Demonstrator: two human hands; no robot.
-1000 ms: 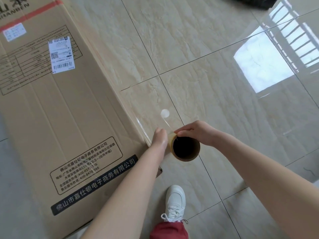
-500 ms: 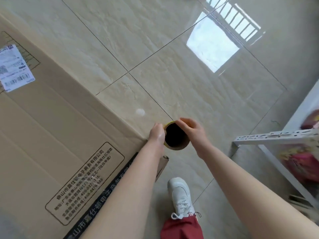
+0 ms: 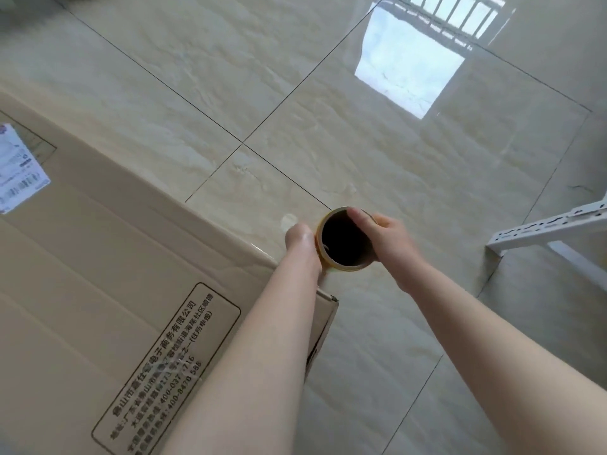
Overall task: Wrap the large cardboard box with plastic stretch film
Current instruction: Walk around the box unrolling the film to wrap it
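Observation:
The large cardboard box fills the lower left, with a white shipping label and a printed black-framed text panel on its top face. Just off its near right corner stands the stretch film roll, seen end-on as a cardboard core with a dark hollow. My left hand grips the roll's left side, next to the box edge. My right hand holds the right side, thumb over the core's rim. Clear film shows faintly as a glossy sheet over the box edge by my left hand.
Glossy beige floor tiles spread around the box, with a bright window reflection at the upper right. A white perforated metal rack frame stands at the right edge. My forearms cross the lower frame.
The view has swung right and closer. Both hands have carried the roll along the box corner; my shoe has dropped out of sight and the rack sits nearer the right edge.

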